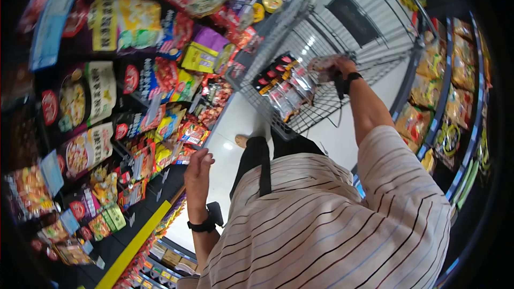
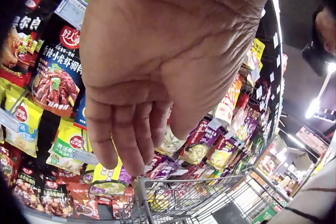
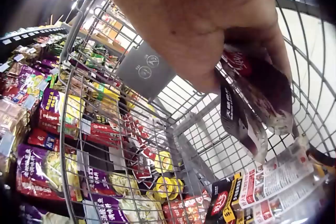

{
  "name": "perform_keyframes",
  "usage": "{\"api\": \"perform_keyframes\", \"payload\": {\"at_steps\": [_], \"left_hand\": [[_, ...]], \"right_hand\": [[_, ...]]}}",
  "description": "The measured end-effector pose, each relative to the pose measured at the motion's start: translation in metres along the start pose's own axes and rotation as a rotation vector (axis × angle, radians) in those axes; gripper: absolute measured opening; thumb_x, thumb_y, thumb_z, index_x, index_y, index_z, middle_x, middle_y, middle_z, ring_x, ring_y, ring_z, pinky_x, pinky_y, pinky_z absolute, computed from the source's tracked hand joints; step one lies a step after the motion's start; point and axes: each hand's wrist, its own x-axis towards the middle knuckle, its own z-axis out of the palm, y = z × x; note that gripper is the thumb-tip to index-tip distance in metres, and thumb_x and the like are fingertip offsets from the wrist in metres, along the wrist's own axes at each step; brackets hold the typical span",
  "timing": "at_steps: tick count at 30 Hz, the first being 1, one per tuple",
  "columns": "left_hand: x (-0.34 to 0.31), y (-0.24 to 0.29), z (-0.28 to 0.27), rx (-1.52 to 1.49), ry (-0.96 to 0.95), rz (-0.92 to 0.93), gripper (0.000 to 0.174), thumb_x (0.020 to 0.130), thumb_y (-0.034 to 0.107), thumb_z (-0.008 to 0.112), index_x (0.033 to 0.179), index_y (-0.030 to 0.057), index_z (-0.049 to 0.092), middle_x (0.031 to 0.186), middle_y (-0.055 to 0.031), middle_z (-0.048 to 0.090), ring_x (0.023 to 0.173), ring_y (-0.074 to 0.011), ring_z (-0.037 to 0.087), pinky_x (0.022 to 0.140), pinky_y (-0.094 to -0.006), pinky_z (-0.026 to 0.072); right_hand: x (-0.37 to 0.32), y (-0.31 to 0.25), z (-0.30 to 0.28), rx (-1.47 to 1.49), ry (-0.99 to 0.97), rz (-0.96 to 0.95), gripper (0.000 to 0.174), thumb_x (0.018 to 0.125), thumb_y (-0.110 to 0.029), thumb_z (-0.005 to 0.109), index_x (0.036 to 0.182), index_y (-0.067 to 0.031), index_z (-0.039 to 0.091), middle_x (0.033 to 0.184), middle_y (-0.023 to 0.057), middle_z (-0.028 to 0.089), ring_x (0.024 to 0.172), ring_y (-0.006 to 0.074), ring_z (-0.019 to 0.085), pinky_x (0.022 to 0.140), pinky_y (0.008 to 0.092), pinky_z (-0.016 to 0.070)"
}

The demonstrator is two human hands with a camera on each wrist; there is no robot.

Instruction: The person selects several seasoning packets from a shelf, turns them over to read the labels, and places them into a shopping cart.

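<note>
In the head view my right hand (image 1: 345, 68) reaches down into the wire shopping cart (image 1: 393, 63) and grips seasoning packets (image 1: 323, 66). The right wrist view shows my thumb and fingers around these dark printed packets (image 3: 257, 95), which hang above the cart's wire floor. Below them, several black-and-clear packs (image 3: 262, 195) lie in the cart; the same packs (image 1: 286, 86) appear left of my right hand in the head view. My left hand (image 1: 198, 176) is raised beside the shelf, holding nothing. Its fingers (image 2: 123, 134) hang relaxed in the left wrist view.
Shelves of hanging seasoning bags (image 1: 88, 93) line the left side, close to my left hand. On the right stands another shelf with bagged food (image 1: 428, 75). A yellow shelf edge (image 1: 134, 246) runs along the lower left. The pale floor (image 1: 222, 144) shows between.
</note>
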Motion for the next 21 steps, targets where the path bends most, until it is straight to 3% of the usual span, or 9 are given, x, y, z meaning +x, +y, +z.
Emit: {"api": "perform_keyframes", "payload": {"at_steps": [1, 2, 3, 8, 13, 14, 17, 18, 21], "left_hand": [[-0.001, -0.004, -0.002, 0.027, 0.011, 0.011, 0.025, 0.099, 0.016, 0.059, 0.118, 0.0011, 0.062, 0.097, -0.0092, 0.07, 0.09, -0.0143, 0.067, 0.082, -0.0284, 0.0515], [-0.001, -0.013, -0.002, 0.022, 0.014, 0.008, 0.025, 0.099, 0.017, 0.059, 0.118, 0.0012, 0.062, 0.095, -0.0085, 0.07, 0.089, -0.0145, 0.067, 0.081, -0.0283, 0.0517], [-0.003, -0.02, -0.004, 0.037, -0.021, 0.005, 0.027, 0.1, 0.02, 0.057, 0.12, 0.003, 0.061, 0.104, -0.008, 0.069, 0.092, -0.0154, 0.067, 0.085, -0.0288, 0.0517], [-0.011, -0.021, -0.012, 0.057, 0.021, 0.081, 0.028, 0.099, 0.021, 0.06, 0.12, 0.0018, 0.061, 0.1, -0.0077, 0.07, 0.092, -0.0153, 0.068, 0.082, -0.0287, 0.0518], [-0.02, -0.016, -0.049, 0.001, 0.156, 0.07, 0.027, 0.099, 0.021, 0.06, 0.118, 0.0009, 0.062, 0.103, -0.0071, 0.068, 0.094, -0.0145, 0.067, 0.082, -0.0284, 0.0519], [-0.021, -0.017, -0.061, -0.045, 0.22, 0.076, 0.027, 0.1, 0.021, 0.059, 0.118, 0.0013, 0.062, 0.104, -0.0067, 0.067, 0.094, -0.0154, 0.067, 0.082, -0.0283, 0.0521], [-0.024, -0.012, -0.11, -0.135, 0.435, 0.126, 0.027, 0.102, 0.023, 0.056, 0.118, 0.0027, 0.062, 0.107, -0.0062, 0.064, 0.096, -0.0173, 0.065, 0.084, -0.0291, 0.0524], [-0.023, -0.01, -0.127, -0.127, 0.534, 0.168, 0.029, 0.102, 0.025, 0.055, 0.12, 0.0028, 0.06, 0.108, -0.0066, 0.063, 0.098, -0.0177, 0.064, 0.084, -0.03, 0.0525], [-0.013, -0.018, -0.182, -0.227, 0.752, 0.257, 0.037, 0.103, 0.031, 0.053, 0.125, 0.0017, 0.055, 0.117, -0.0089, 0.058, 0.107, -0.0183, 0.06, 0.088, -0.0328, 0.0515]], "right_hand": [[0.023, 0.028, 0.014, -0.24, 0.053, -0.194, 0.033, 0.091, -0.03, 0.059, 0.111, -0.0046, 0.068, 0.108, 0.0155, 0.071, 0.096, 0.0313, 0.067, 0.086, 0.0402, 0.051], [0.012, 0.023, 0.005, 0.026, -0.029, -0.154, 0.04, 0.096, -0.037, 0.049, 0.111, -0.005, 0.068, 0.111, 0.016, 0.069, 0.105, 0.0311, 0.065, 0.092, 0.041, 0.0487], [0.067, 0.07, 0.033, -0.067, -0.095, -0.159, 0.043, 0.097, -0.04, 0.045, 0.117, -0.0065, 0.065, 0.118, 0.0174, 0.066, 0.111, 0.0325, 0.062, 0.095, 0.0425, 0.0474], [0.045, 0.043, 0.004, 0.285, -0.095, 0.081, 0.093, 0.065, -0.061, 0.079, 0.125, 0.0081, 0.061, 0.123, 0.0192, 0.065, 0.112, 0.0292, 0.063, 0.093, 0.0401, 0.0492], [0.006, -0.004, -0.025, 0.357, -0.057, 0.204, 0.09, 0.073, -0.067, 0.073, 0.118, 0.0096, 0.064, 0.114, 0.0208, 0.068, 0.099, 0.033, 0.066, 0.083, 0.0477, 0.0505], [0.007, -0.01, -0.03, 0.293, -0.035, 0.262, 0.085, 0.075, -0.065, 0.072, 0.113, 0.0105, 0.065, 0.109, 0.0233, 0.068, 0.095, 0.0372, 0.067, 0.08, 0.0481, 0.0501], [0.007, -0.026, -0.043, 0.091, 0.04, 0.084, 0.061, 0.081, -0.052, 0.072, 0.091, 0.008, 0.067, 0.077, 0.0136, 0.062, 0.08, 0.0268, 0.064, 0.071, 0.0438, 0.0519], [0.005, -0.034, -0.048, 0.17, 0.059, 0.141, 0.063, 0.083, -0.05, 0.07, 0.098, 0.0109, 0.063, 0.085, 0.0201, 0.066, 0.086, 0.0338, 0.066, 0.073, 0.049, 0.0522], [-0.022, -0.073, -0.069, 0.02, 0.267, -0.027, 0.07, 0.083, -0.051, 0.068, 0.113, 0.0119, 0.061, 0.11, 0.0335, 0.065, 0.107, 0.047, 0.062, 0.089, 0.0497, 0.0477]]}}
